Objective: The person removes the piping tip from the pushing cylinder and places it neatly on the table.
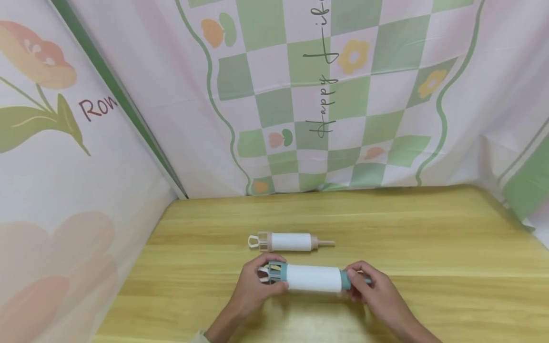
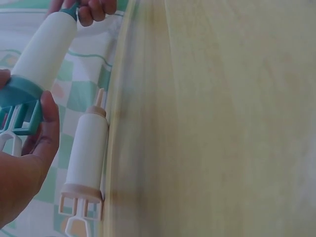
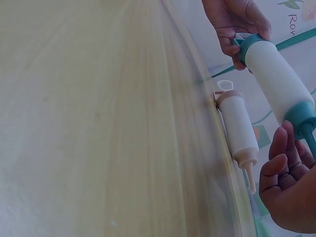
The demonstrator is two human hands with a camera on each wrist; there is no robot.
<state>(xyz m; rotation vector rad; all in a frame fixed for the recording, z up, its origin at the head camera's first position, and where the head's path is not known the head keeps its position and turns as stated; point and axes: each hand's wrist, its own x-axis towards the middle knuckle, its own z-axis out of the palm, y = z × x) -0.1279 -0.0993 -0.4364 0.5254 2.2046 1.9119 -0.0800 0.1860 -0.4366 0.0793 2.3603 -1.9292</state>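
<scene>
A large syringe-like dispenser (image 1: 314, 278) has a white barrel, teal ends, a thin teal nozzle and a white pull handle. My left hand (image 1: 254, 286) grips its teal handle end, thumb on the near side and fingers on the far side. At the opposite end, my right hand (image 1: 377, 288) pinches the teal cap near the nozzle. In the left wrist view the dispenser (image 2: 47, 49) is held between both hands. Just beyond it on the table, a smaller dispenser (image 1: 291, 242) of the same form lies with a white barrel and beige-pink ends, touched by neither hand.
Both dispensers are over a wood-grain table (image 1: 193, 267). A green-and-white checked cloth (image 1: 309, 105) with printed flowers hangs at the table's back edge. Another flowered cloth (image 1: 64, 190) hangs along the left side.
</scene>
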